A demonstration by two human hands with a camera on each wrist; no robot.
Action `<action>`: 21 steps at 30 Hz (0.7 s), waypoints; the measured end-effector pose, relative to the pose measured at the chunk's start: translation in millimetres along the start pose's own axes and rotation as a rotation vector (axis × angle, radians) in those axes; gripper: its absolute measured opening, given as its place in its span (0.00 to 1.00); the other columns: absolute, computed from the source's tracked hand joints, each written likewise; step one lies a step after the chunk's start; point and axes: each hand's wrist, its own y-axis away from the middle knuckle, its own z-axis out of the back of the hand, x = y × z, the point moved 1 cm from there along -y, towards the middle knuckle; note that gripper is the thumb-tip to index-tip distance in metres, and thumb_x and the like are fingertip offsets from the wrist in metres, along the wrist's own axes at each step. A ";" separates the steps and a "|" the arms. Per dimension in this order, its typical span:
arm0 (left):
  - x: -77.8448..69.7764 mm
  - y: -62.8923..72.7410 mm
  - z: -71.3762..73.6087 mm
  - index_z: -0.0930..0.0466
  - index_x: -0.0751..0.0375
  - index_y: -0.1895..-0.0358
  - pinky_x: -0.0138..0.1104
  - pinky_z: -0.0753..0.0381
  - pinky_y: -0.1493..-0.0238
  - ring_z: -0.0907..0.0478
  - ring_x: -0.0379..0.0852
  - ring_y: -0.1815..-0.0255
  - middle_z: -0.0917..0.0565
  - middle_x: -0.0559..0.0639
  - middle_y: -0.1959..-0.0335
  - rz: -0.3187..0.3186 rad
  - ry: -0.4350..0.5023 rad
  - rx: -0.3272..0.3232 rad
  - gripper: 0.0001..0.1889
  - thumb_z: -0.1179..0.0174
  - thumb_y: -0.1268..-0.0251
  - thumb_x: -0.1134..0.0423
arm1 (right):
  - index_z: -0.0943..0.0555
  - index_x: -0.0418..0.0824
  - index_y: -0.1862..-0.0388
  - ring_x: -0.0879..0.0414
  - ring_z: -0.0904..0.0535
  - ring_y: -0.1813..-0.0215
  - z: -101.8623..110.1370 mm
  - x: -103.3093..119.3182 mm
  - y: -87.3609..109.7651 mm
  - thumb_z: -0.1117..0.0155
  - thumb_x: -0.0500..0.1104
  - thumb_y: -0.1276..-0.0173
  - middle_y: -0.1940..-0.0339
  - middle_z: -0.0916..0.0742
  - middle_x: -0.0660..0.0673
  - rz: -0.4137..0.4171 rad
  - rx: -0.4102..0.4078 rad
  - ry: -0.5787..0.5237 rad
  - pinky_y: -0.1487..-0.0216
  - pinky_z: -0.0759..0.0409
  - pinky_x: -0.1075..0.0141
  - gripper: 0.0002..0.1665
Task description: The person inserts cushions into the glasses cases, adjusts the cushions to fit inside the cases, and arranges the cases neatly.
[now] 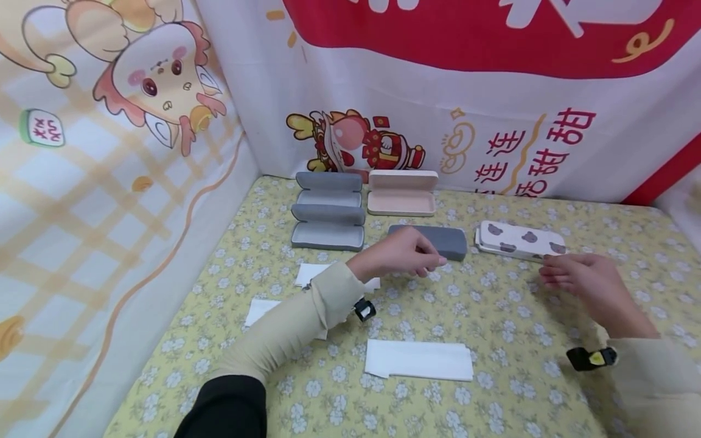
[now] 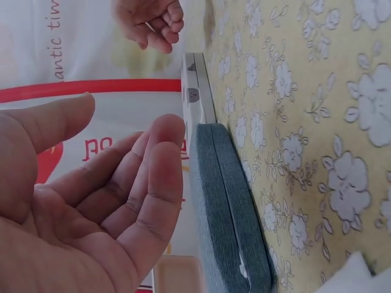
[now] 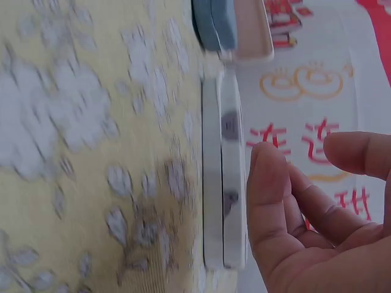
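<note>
My left hand (image 1: 402, 250) is over the front of a closed grey glasses case (image 1: 449, 238), thumb and loosely bent fingers apart with nothing between them. In the left wrist view its fingertips come right beside the lid of that case (image 2: 211, 195). At the right, my right hand (image 1: 588, 283) is by the near right end of a closed white glasses case (image 1: 515, 238) printed with bear heads. The right wrist view has this hand (image 3: 305, 226) beside the case (image 3: 230, 165), its fingers relaxed, the thumb apart and nothing held.
Two open grey cases (image 1: 328, 236) stand one behind the other at the back left, beside an open pink case (image 1: 401, 204). A folded white cloth (image 1: 418, 359) lies in front; more white cloths (image 1: 261, 310) lie partly under my left arm. Printed curtains (image 1: 383, 79) border the flowered tablecloth (image 1: 306, 401).
</note>
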 end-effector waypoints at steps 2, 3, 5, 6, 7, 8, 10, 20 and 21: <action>0.3 6.6 0.0 0.09 0.54 0.57 0.49 0.16 0.54 0.14 0.54 0.58 0.13 0.54 0.54 -0.004 -0.008 0.010 0.11 0.37 0.27 0.53 | 0.23 0.26 0.44 0.55 0.13 0.59 -8.0 1.7 4.6 0.42 0.52 0.22 0.62 0.11 0.49 0.034 0.017 0.051 0.59 0.14 0.62 0.27; 0.6 9.5 -0.3 0.10 0.55 0.56 0.49 0.16 0.55 0.14 0.54 0.59 0.13 0.52 0.55 -0.003 -0.012 0.014 0.12 0.37 0.27 0.53 | 0.24 0.24 0.42 0.55 0.13 0.59 -11.8 3.1 7.2 0.42 0.51 0.22 0.61 0.11 0.48 0.044 0.023 0.060 0.58 0.14 0.62 0.29; 1.1 15.3 -1.1 0.10 0.56 0.53 0.48 0.16 0.55 0.14 0.52 0.60 0.13 0.51 0.55 -0.001 -0.013 0.027 0.12 0.38 0.27 0.54 | 0.28 0.19 0.39 0.53 0.13 0.59 -20.8 6.4 12.0 0.42 0.51 0.21 0.60 0.11 0.46 0.055 0.045 0.080 0.58 0.14 0.61 0.34; 1.4 18.3 -1.7 0.10 0.58 0.52 0.47 0.16 0.55 0.14 0.51 0.60 0.13 0.50 0.56 -0.001 -0.010 0.036 0.12 0.38 0.27 0.55 | 0.28 0.19 0.39 0.53 0.13 0.58 -25.4 8.4 14.6 0.42 0.52 0.21 0.59 0.11 0.45 0.056 0.059 0.088 0.57 0.14 0.60 0.35; 1.7 20.7 -2.0 0.11 0.58 0.52 0.44 0.16 0.56 0.14 0.50 0.60 0.12 0.50 0.56 0.001 -0.007 0.043 0.12 0.38 0.27 0.55 | 0.29 0.18 0.38 0.52 0.13 0.57 -30.1 10.7 17.0 0.42 0.52 0.21 0.57 0.11 0.44 0.061 0.070 0.093 0.56 0.15 0.60 0.35; 1.6 23.4 -2.4 0.11 0.58 0.51 0.43 0.15 0.56 0.14 0.49 0.60 0.13 0.49 0.56 -0.001 -0.013 0.049 0.12 0.38 0.27 0.56 | 0.28 0.18 0.39 0.51 0.13 0.57 -34.5 13.1 19.6 0.42 0.51 0.21 0.56 0.12 0.43 0.065 0.082 0.098 0.56 0.15 0.60 0.35; 1.2 29.1 -3.0 0.11 0.58 0.50 0.40 0.15 0.58 0.14 0.49 0.60 0.12 0.47 0.57 -0.007 -0.026 0.060 0.12 0.38 0.27 0.56 | 0.26 0.18 0.40 0.49 0.13 0.57 -44.0 17.0 24.2 0.42 0.51 0.21 0.53 0.13 0.40 0.059 0.104 0.100 0.55 0.15 0.58 0.34; 3.7 53.0 -8.8 0.11 0.60 0.52 0.41 0.15 0.58 0.14 0.50 0.60 0.12 0.47 0.58 -0.004 0.005 0.119 0.10 0.37 0.27 0.60 | 0.19 0.23 0.48 0.45 0.14 0.57 -73.2 23.6 43.9 0.38 0.43 0.24 0.45 0.16 0.31 0.028 0.166 0.099 0.57 0.14 0.55 0.21; 3.2 54.4 -9.2 0.11 0.60 0.52 0.42 0.15 0.58 0.14 0.50 0.60 0.12 0.47 0.59 -0.008 0.005 0.121 0.10 0.37 0.27 0.60 | 0.19 0.23 0.48 0.45 0.14 0.57 -74.7 23.7 45.3 0.37 0.43 0.25 0.45 0.16 0.31 0.026 0.168 0.097 0.57 0.14 0.56 0.21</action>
